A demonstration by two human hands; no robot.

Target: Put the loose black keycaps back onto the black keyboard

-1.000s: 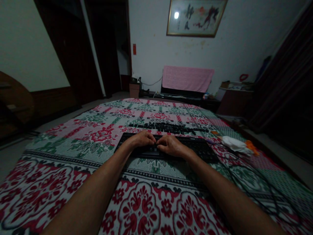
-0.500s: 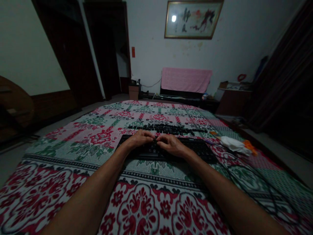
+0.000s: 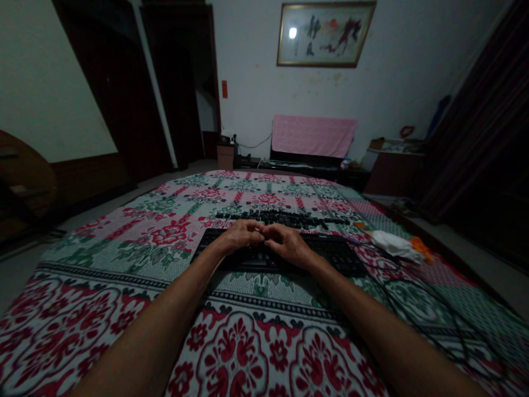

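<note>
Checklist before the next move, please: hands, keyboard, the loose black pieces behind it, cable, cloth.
1. Left hand and right hand over the keyboard, fingertips meeting above its middle: ok.
2. Keyboard flat on the bedspread: ok.
3. Anything pinched between the fingertips: cannot tell, too dark.
4. Row of black pieces beyond the keyboard, apart from both hands: ok.
5. Cable at the right, away from both hands: ok.
6. White cloth right of the keyboard, not touched by either hand: ok.
</note>
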